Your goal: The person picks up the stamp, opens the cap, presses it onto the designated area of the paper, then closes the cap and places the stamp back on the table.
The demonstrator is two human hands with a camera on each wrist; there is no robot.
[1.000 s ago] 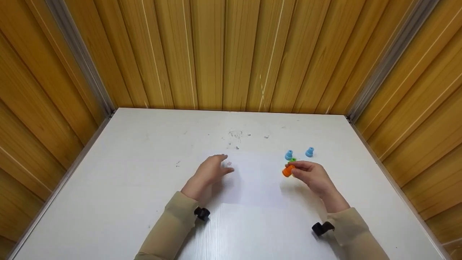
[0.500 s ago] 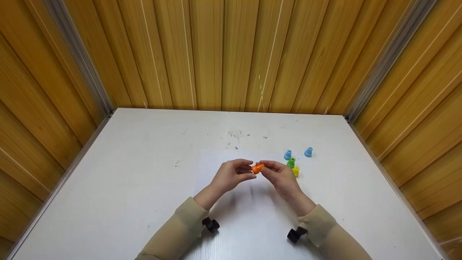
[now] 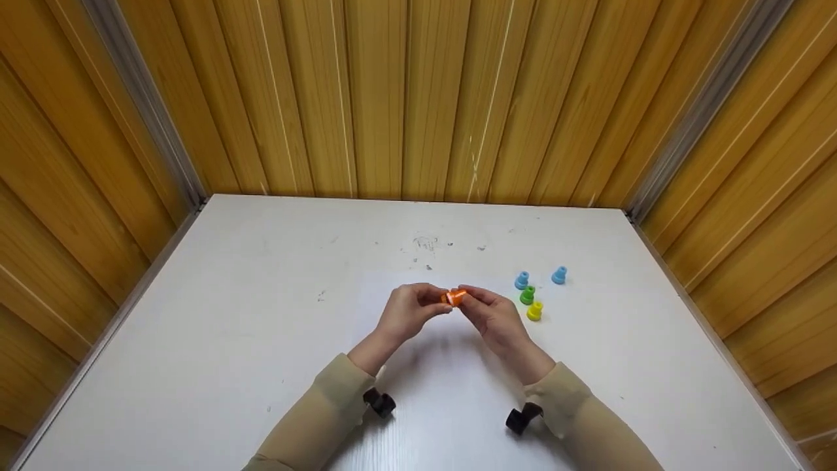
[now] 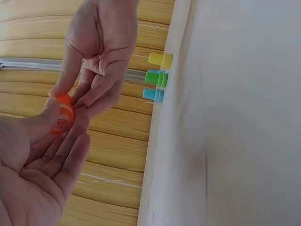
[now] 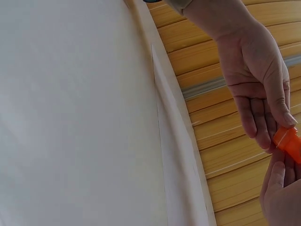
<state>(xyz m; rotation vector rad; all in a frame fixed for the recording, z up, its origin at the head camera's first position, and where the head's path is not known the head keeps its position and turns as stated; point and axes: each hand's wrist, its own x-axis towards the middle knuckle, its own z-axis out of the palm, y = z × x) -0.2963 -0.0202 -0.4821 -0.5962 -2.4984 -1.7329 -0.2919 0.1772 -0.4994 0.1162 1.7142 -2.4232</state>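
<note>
An orange toy stamp point(image 3: 456, 298) with a white band is held up over the table between both hands. My left hand point(image 3: 402, 315) pinches its wide end between thumb and fingers. The narrower handle end is gripped by my right hand point(image 3: 500, 324), fingertips close to the left ones. In the left wrist view, a small red figure shows on the wide end of the orange stamp point(image 4: 63, 117). The right wrist view catches the stamp point(image 5: 287, 139) at its right edge, with the left thumb lying on it.
Right of the hands stand two blue stamps point(image 3: 521, 281) point(image 3: 559, 276), a green stamp point(image 3: 528, 296) and a yellow stamp point(image 3: 535, 311). A white paper sheet point(image 3: 374, 294) lies beneath the hands on the white table point(image 3: 261, 261). Wood-look panels point(image 3: 373, 98) enclose the back and sides.
My right hand has carried the orange stamp leftward from beside the other stamps to the middle. My left hand has moved right, and its fingers have closed on the stamp's wide end.
</note>
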